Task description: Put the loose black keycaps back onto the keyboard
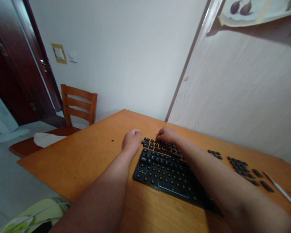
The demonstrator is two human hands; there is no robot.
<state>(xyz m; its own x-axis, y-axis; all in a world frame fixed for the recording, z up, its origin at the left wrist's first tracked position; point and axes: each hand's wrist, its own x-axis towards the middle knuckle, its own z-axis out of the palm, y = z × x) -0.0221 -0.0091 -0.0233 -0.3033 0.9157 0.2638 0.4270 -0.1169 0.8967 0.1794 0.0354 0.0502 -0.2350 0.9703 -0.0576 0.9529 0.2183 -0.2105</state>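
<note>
A black keyboard (165, 176) lies on the wooden table, with keycaps on its upper rows and bare key posts across the lower rows. Just beyond it, loose black keycaps (151, 146) are laid out in rows. My right hand (167, 134) reaches over these rows, its fingertips pinched together at a keycap near the far edge; whether one is between them I cannot make out. To the left of the rows, my left hand (132, 139) rests closed in a loose fist, and what it may hold is hidden. My right forearm covers part of the keyboard's right side.
More loose keycaps (240, 166) lie in groups at the right, beside a thin white stick (281, 191). A small dark piece (112, 140) sits left of my left hand. A wooden chair (79, 103) stands past the table's left edge, and a wall (135, 58) runs behind.
</note>
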